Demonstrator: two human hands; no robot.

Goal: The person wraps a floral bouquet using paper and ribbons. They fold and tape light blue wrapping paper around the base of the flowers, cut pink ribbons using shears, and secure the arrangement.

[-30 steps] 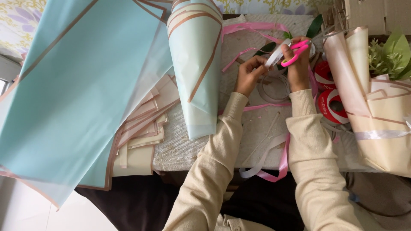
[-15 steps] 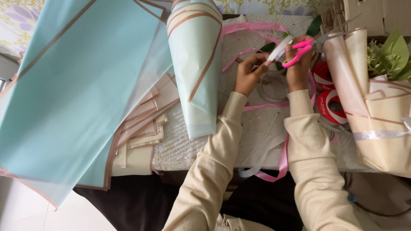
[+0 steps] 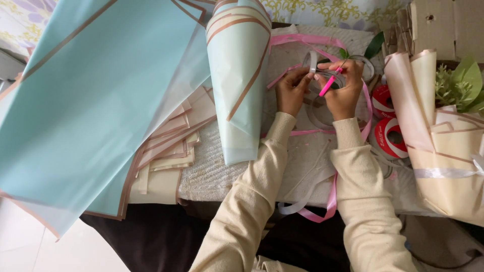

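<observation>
1. A pale blue paper cone (image 3: 241,75) lay near the table's far edge, just left of the hands
2. The left hand (image 3: 291,90) pinched a clear tape roll (image 3: 313,63)
3. The right hand (image 3: 344,88) gripped pink scissors (image 3: 328,84); the blades could nick fingers working so close

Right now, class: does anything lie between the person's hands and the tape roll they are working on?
Nothing visible does. The left hand already pinches the clear tape roll, and the right hand, holding pink-handled scissors, is right against it.
</observation>
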